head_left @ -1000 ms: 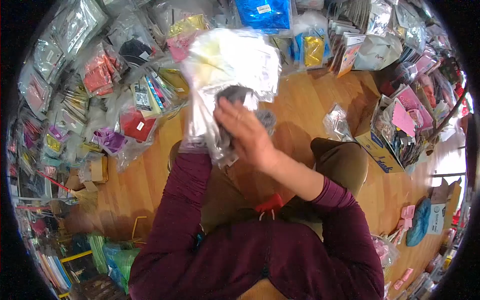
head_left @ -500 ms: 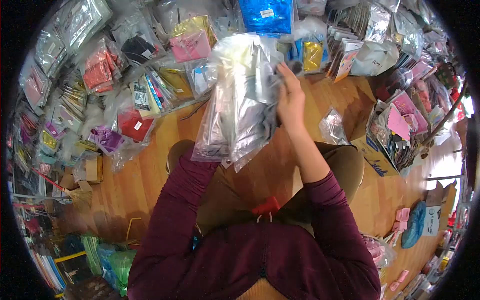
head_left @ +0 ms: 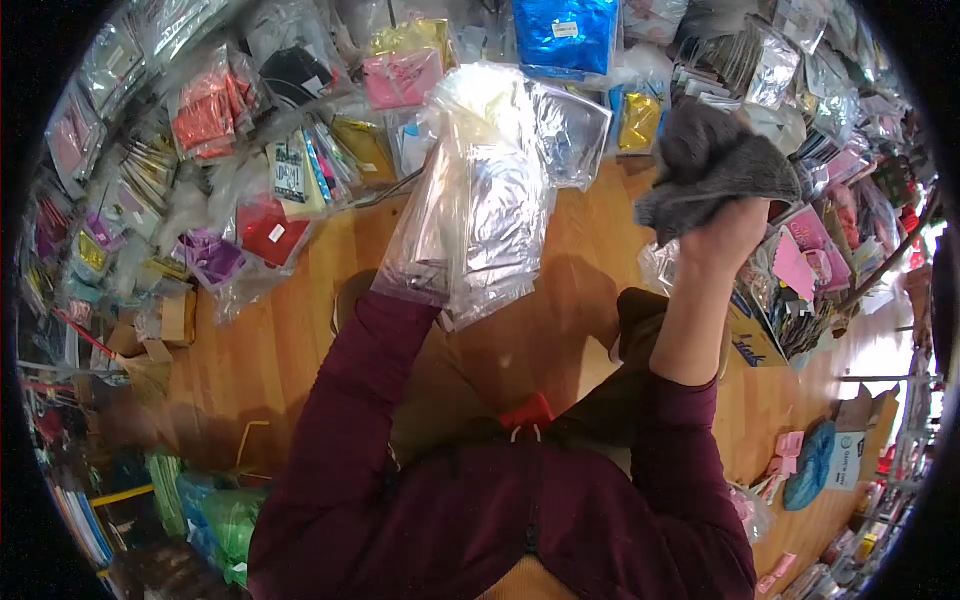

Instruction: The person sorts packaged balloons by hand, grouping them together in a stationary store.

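My left hand is hidden behind a bundle of clear plastic packets (head_left: 500, 215), and only the sleeve (head_left: 385, 335) shows at the bundle's lower left. That arm holds the bundle up in front of me, over my lap, and its silvery wrapping shines in the light. Another clear packet (head_left: 572, 135) sticks out at the bundle's upper right. My right hand (head_left: 730, 235) is off to the right, closed around a crumpled dark grey cloth (head_left: 715, 170). The cloth hangs apart from the bundle and covers most of my fingers.
Bagged goods surround me, among them a blue foil packet (head_left: 566, 35), a pink packet (head_left: 402, 78) and a red packet (head_left: 270, 235). A cardboard box (head_left: 755, 338) full of items stands at right. Wooden floor (head_left: 270, 350) lies beneath. A broom (head_left: 145, 375) is at left.
My right hand has moved away from the bundle's right side, out to the right, with the grey cloth in it. The bundle stays nearly in place.
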### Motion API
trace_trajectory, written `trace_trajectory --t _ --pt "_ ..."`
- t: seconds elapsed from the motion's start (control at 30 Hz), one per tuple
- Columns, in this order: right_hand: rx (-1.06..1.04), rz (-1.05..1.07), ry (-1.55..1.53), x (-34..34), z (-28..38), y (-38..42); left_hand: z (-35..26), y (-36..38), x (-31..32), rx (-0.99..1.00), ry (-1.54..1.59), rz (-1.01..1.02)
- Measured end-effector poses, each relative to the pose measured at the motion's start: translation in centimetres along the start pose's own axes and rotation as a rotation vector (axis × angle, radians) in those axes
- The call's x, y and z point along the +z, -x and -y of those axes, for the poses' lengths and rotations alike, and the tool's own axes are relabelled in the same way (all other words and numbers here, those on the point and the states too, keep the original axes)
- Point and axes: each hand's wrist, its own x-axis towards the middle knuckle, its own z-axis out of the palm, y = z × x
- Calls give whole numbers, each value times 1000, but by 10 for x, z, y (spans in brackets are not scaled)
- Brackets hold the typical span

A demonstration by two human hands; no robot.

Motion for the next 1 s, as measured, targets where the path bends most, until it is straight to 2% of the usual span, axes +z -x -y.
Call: trace_trajectory --t 0.03,0.07,0.13,0.17,0.2,0.23,0.27,0.33,0.43,0.5,0.53,0.57,0.6,0.63,0.7,0.73,0.8,0.87,0.9,0.93,1.0 --pt "-37 77 15 15 -5 6 7 12 3 -1 -10 -10" --pt "-94 98 264 17 -22 5 12 14 4 -7 -24 -13" --pt "-172 328 990 34 -54 16 24 14 7 -29 -56 -7" --pt "-278 450 1114 14 -98 19 27 69 16 -42 -76 -3" --pt "-549 648 1386 15 -116 33 29 61 16 -55 -98 0" --pt "-466 609 1350 18 -126 52 29 52 15 -65 -124 2" --pt "-463 634 1228 15 -128 62 27 59 16 -65 -148 4" --pt "-457 639 1213 2 -124 83 25 81 19 -39 -173 -15" --pt "-507 578 1156 -26 -128 107 20 77 19 -33 -235 -47" --pt "207 329 856 -44 -128 123 3 80 19 -45 -265 -69" --pt "193 225 871 -54 -127 117 -3 61 16 -46 -283 -74" --pt "382 -59 733 -61 -123 105 -2 66 17 -41 -302 -77" --pt "387 -223 394 -63 -107 85 -3 68 17 -29 -315 -84" --pt "385 -375 222 -58 -88 64 -2 83 19 -17 -322 -98" --pt "249 -180 123 -62 -50 20 -1 68 17 6 -338 -115" --pt "249 -159 33 -55 -34 7 -2 64 16 13 -348 -119" --pt "157 -146 127 -53 -26 -13 4 63 16 23 -366 -118" --pt "160 -12 627 -45 -28 -27 13 70 18 37 -385 -120" --pt "271 -10 629 -37 -29 -25 25 70 47 189 -691 -224" --pt "252 123 810 -44 -38 -30 25 69 46 199 -691 -222" --pt "147 316 980 -51 -53 -34 24 64 37 100 -572 -403"
